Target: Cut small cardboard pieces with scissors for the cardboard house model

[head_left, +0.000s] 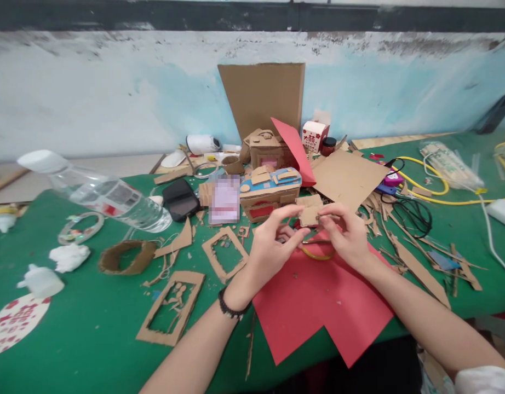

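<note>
Between my two hands, above the red paper (302,306), is a small rough-edged piece of cardboard (309,212). The index fingertip of my left hand (277,235) meets its left edge, with the other fingers curled. My right hand (345,232) pinches its right edge between thumb and fingers. Just below them lies a tool with a yellow loop handle (318,255), partly hidden by my hands; its kind is unclear. Behind the piece stands a small cardboard box model (271,200) with a blue top and a red panel.
Cardboard frames (170,309) and a cardboard ring (127,257) lie left. A clear plastic bottle (108,194) leans at upper left near a black case (181,200). Cardboard scraps (417,262) and a yellow cable (437,200) are right. A cardboard sheet (264,98) leans on the wall.
</note>
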`<state>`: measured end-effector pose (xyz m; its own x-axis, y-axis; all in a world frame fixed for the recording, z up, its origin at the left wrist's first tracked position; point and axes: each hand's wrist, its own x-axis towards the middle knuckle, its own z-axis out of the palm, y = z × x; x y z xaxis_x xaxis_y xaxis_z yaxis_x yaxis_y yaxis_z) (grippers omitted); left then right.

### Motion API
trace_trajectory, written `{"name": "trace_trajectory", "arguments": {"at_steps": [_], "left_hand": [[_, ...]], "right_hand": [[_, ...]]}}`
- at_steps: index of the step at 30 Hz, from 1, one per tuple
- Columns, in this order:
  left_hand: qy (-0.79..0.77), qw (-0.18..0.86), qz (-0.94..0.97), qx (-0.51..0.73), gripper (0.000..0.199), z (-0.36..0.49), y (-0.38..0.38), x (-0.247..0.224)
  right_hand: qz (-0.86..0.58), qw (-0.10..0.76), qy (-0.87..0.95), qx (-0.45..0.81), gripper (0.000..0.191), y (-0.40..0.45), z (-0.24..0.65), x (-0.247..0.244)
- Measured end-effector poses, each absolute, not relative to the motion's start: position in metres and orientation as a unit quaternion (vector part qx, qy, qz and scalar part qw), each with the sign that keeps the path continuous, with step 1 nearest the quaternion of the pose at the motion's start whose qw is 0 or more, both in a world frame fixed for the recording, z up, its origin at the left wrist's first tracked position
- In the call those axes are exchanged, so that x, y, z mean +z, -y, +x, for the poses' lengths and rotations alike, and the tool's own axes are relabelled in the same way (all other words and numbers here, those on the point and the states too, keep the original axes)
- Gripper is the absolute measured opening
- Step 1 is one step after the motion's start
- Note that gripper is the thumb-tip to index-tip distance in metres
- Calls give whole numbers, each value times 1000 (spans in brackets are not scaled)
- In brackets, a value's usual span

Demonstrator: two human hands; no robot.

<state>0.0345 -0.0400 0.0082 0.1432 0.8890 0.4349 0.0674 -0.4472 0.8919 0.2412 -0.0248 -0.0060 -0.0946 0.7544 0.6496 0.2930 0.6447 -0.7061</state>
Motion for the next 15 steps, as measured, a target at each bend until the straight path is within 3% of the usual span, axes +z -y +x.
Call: {"name": "trace_trajectory", "arguments": {"at_steps": [3,9,12,15], "left_hand": [[-337,266,723,542,20,31,37,8],[-296,185,740,576,18,30,36,8],[-293,193,728,588,16,32,39,7],[-305,268,693,596,10,35,42,6]], "right_hand": [[-352,558,715,231,10,26,239,-7],[-325,563,726,225,13,29,237,-9],[-310,568,735,204,13,32,238,-9],[-301,572,737,198,13,33,237,-8]]}}
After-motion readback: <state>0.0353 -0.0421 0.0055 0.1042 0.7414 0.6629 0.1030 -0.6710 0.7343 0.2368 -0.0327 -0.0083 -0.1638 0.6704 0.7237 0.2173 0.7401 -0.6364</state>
